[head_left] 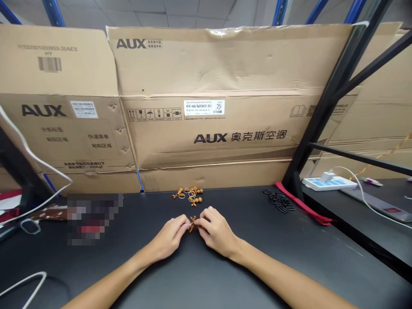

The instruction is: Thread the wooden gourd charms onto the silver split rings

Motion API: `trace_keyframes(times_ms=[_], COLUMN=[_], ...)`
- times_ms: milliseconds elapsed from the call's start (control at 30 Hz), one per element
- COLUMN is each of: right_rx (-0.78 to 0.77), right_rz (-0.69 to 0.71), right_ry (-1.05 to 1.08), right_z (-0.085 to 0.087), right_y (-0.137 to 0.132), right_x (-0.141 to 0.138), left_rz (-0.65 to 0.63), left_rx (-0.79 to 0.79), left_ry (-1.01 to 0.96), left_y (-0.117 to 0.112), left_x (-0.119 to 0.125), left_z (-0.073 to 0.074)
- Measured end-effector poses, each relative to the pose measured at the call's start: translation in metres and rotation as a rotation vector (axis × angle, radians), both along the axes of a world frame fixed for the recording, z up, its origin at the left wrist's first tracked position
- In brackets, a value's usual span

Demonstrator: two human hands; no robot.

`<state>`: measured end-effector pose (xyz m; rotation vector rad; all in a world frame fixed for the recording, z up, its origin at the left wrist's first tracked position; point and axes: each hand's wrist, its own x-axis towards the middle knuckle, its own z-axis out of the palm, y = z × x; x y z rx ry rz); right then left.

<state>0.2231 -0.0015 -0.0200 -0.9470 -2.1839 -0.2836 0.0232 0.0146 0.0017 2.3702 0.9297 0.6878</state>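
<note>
My left hand [170, 235] and my right hand [215, 229] meet at the middle of the black table [244, 253]. Their fingertips pinch a small amber bead charm [192, 223] with a thin metal ring at its top. Part of the charm is hidden by my fingers. Just beyond my hands lies a loose heap of similar gourd-shaped bead charms with metal rings [189, 194], not touched by either hand.
Flattened AUX cardboard cartons [206, 128] stand along the table's back edge. To the right lie black plastic rings [279, 201], a red strap [302, 204] and a black shelf upright [292, 180]. A white power strip [330, 183] sits beyond. A pixelated patch [93, 219] covers something left.
</note>
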Motion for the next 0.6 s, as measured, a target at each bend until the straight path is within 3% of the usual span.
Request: trace_keyframes(times_ms=[133, 267, 600], right_rx=[0.101, 0.197, 0.178], right_rz=[-0.02, 0.051, 0.065], right_ry=[-0.114, -0.212, -0.229], right_z=[0.0008, 0.0024, 0.0054], right_y=[-0.0013, -0.0038, -0.0014], right_x=[0.0005, -0.0006, 0.0007], left_rz=[-0.044, -0.08, -0.154], left_rx=[0.01, 0.01, -0.118], left_ry=[0.038, 0.056, -0.07], left_y=[0.0011, 0.0032, 0.0069], left_x=[-0.0017, -0.0043, -0.0061], left_z=[0.0001, -0.0006, 0.0042])
